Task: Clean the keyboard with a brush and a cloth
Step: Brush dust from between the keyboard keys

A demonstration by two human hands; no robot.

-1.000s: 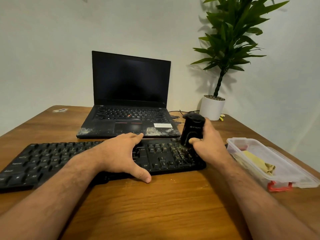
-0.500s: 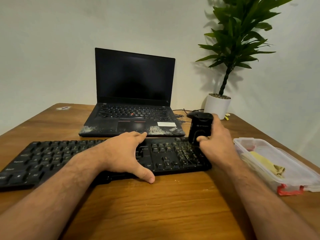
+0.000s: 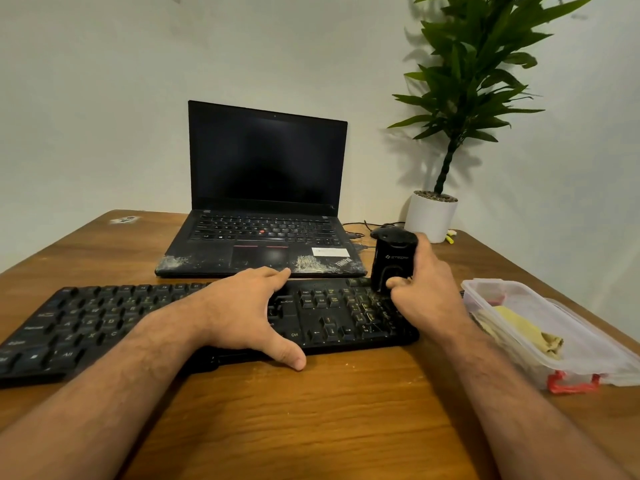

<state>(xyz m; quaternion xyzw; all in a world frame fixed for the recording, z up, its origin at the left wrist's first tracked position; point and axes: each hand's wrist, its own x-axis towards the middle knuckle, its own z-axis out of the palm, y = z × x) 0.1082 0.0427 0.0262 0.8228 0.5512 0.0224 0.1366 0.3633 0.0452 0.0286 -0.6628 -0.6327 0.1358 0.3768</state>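
A black full-size keyboard [image 3: 104,320] lies across the wooden table, with pale crumbs on its number pad. My left hand [image 3: 246,313] rests flat on its middle, fingers straight and thumb over the front edge. My right hand [image 3: 426,292] grips a black upright brush tool [image 3: 393,261] that stands on the far right corner of the keyboard; its bristles are hidden. A yellow cloth [image 3: 519,330] lies in a clear plastic box [image 3: 588,355] to the right.
An open black laptop [image 3: 266,244] with a dusty palm rest sits just behind the keyboard. A potted plant in a white pot [image 3: 429,216] stands at the back right, with cables beside it. The table [image 3: 329,427] has bare wood in front.
My right hand has drawn the brush tool from the number pad toward the keyboard's far right corner. The left hand stays flat on the keys. The head camera has tilted up slightly.
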